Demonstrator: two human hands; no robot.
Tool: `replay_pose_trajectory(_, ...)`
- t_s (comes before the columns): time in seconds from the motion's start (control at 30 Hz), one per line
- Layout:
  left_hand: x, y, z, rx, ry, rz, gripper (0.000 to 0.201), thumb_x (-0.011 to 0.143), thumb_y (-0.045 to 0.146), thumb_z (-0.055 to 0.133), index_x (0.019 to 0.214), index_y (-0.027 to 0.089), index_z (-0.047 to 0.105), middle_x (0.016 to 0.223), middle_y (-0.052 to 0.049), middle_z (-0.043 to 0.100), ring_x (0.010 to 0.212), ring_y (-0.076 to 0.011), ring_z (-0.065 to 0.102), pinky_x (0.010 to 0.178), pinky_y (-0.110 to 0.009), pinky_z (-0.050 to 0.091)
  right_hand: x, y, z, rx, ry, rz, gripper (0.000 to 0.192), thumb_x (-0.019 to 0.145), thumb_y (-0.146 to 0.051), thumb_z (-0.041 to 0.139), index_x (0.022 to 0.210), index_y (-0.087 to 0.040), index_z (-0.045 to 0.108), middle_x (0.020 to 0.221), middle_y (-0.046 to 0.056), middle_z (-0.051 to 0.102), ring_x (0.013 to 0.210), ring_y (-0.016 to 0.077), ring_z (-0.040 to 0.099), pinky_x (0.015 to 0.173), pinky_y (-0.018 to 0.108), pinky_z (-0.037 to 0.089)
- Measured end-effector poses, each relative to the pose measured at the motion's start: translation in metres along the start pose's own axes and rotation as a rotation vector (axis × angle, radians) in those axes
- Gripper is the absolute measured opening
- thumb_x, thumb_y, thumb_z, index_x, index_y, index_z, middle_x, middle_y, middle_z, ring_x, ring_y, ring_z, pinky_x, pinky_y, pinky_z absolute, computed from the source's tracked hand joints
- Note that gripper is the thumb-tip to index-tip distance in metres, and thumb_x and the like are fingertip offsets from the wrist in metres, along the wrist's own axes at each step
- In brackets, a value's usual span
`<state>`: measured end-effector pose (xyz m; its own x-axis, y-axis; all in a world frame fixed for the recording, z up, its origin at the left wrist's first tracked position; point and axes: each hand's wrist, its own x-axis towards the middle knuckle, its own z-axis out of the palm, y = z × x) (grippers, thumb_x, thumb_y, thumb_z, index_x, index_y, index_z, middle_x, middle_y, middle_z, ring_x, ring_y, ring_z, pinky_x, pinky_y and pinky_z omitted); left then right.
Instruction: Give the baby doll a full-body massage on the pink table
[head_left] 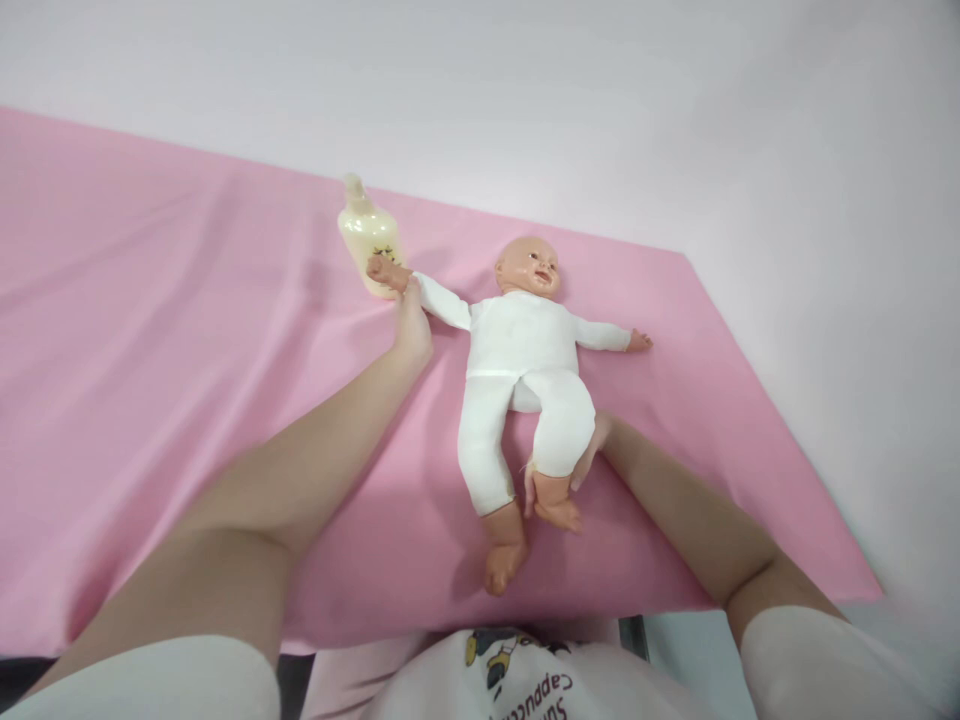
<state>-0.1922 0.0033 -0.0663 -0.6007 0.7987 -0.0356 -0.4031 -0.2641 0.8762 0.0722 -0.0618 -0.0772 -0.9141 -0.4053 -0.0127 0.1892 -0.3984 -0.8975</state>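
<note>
Plain white wall (675, 100) behind; pink sheet (150, 350) over flat surface, soft even light

Likely home or childcare-practice room: pink sheet (150, 400) over flat surface, plain white wall (675, 100).

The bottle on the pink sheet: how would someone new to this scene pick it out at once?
Start at the pink sheet and go to its far edge by the white wall. The baby bottle stands there beside the doll, by its outstretched hand, near the left hand. It is the only pale yellow, teat-topped thing.

Bare forearms, short white sleeves (810, 650), white shirt (525, 680) with a yellow cartoon print and dark lettering.
</note>
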Motion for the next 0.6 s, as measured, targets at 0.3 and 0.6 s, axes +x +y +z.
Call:
replay_pose_trajectory(0.3, 0.000, -0.001, 0.000, -0.018, 0.000, 0.022, 0.028, 0.111, 0.031, 0.040, 0.129, 0.013, 0.051, 0.151, -0.014, 0.054, 0.137, -0.0165, 0.054, 0.121, -0.032, 0.038, -0.006, 0.006, 0.003, -0.090, -0.142, 0.072, 0.038, 0.074, -0.030, 0.092, 0.099, -0.012, 0.069, 0.106, 0.013, 0.078, 0.119, 0.0285, 0.072, 0.099, 0.031, 0.058)
replay_pose_trajectory(0.6, -0.007, -0.012, -0.006, 0.242, -0.344, 0.339, 0.053, 0.089, 0.060, 0.072, 0.122, 0.023, 0.055, 0.138, -0.011, 0.063, 0.135, -0.0252, 0.056, 0.121, -0.041, 0.041, -0.013, 0.029, -0.004, 0.192, -0.186, -0.416, 0.062, 0.076, -0.065, 0.081, 0.107, -0.013, 0.072, 0.098, 0.016, 0.079, 0.093, 0.0259, 0.077, 0.097, 0.040, 0.058)
